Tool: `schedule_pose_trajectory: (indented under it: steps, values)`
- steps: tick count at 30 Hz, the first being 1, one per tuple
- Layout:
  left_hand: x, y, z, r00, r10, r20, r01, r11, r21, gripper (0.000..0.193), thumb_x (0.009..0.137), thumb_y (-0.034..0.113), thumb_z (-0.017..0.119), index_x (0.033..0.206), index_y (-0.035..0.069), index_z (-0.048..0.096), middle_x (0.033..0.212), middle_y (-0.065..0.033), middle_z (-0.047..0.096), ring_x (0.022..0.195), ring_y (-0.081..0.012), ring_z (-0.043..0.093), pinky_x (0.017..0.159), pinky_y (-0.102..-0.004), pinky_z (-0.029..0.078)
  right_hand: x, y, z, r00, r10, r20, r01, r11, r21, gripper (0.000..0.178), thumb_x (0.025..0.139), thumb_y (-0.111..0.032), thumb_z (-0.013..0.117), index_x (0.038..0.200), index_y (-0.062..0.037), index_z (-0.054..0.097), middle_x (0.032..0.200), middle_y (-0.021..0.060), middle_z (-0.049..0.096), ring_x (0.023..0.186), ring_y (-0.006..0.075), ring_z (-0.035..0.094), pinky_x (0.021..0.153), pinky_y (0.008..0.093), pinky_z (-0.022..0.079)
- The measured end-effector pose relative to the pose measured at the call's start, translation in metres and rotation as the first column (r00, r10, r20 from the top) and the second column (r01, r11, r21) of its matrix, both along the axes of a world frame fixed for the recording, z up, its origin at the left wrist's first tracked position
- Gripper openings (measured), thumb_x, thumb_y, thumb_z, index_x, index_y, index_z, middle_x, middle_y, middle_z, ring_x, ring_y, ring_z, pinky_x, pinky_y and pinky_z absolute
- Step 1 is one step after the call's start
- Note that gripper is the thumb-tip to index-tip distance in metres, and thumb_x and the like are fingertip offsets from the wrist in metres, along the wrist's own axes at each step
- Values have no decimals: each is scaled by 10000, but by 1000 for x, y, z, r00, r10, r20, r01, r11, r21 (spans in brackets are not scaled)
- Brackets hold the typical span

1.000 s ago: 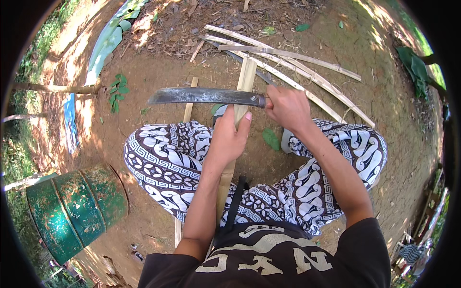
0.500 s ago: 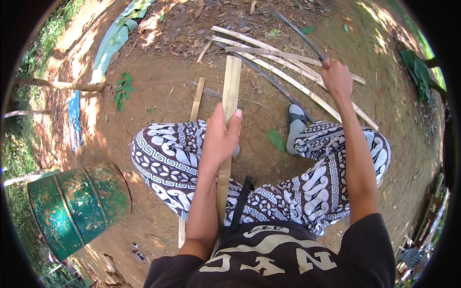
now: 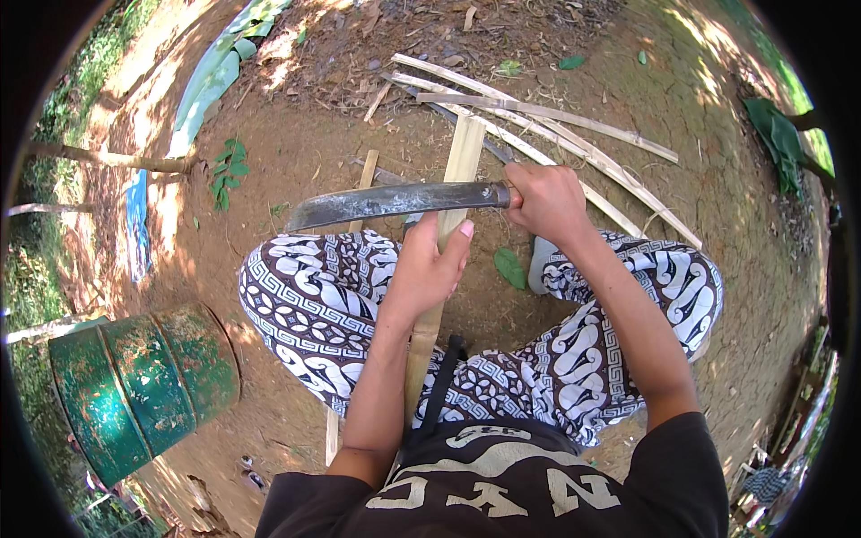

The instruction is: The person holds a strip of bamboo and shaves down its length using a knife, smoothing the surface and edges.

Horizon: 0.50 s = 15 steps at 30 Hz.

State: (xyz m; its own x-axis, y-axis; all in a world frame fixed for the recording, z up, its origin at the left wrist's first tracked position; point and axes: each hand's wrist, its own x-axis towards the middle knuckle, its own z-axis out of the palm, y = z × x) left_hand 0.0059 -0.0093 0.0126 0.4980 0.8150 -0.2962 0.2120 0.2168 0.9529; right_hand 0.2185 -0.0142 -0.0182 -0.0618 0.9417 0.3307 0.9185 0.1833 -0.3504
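Left hand (image 3: 429, 273) is clasped round the pale wooden slat (image 3: 465, 148), which I see running near to far between the knees, thumb lying along its right side. Right hand (image 3: 549, 204) is clenched on the machete (image 3: 386, 204), forearm slanting in from near right, blade crossing the slat just beyond the left fingers (tight quarters!). Far right, strips (image 3: 574, 117) lie crossed. Near left, a rusty green drum (image 3: 148, 386); contents, I can't tell.

One left hand (image 3: 429, 273), one right hand (image 3: 549, 201) — that's two hands on show! One machete (image 3: 395, 204), one broad slat (image 3: 465, 154), one green drum (image 3: 143, 386), one blue sheet (image 3: 136, 224) — and at least three thin pale strips (image 3: 628, 138)
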Motion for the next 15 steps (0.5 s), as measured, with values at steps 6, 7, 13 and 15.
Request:
schedule_pose_trajectory:
  steps: [6,7,13,15]
  values:
    - [2,-1,-1,999,-32,-4,32,997,73,210,1025,214,549,1132,44,489,631,30,474,429,-43,409,367,-220,337,23,8,-14,997,-62,38,58,994,87,139,734,-150,671,780,-69,568,636,118,626,583,337,644,534,462,520]
    - [1,-2,-4,999,-40,-4,41,997,72,204,1026,214,547,1124,44,488,631,30,474,431,-42,410,368,-220,338,34,12,-16,995,-95,33,91,991,94,137,731,-148,670,780,-69,570,636,119,626,581,337,642,534,465,520]
    - [3,8,-16,998,-35,-44,41,991,125,205,1026,227,550,1112,54,479,631,32,461,430,-42,395,372,-219,331,51,13,-18,978,-175,116,164,981,104,130,734,-154,663,767,-67,571,635,122,626,579,335,641,520,463,510]
    - [2,9,-7,1000,-13,-18,14,997,81,216,1028,232,546,1133,56,476,631,33,456,427,-42,390,373,-217,329,44,11,-13,979,-184,90,173,978,115,131,740,-163,664,763,-72,572,633,118,627,578,322,647,515,453,510]
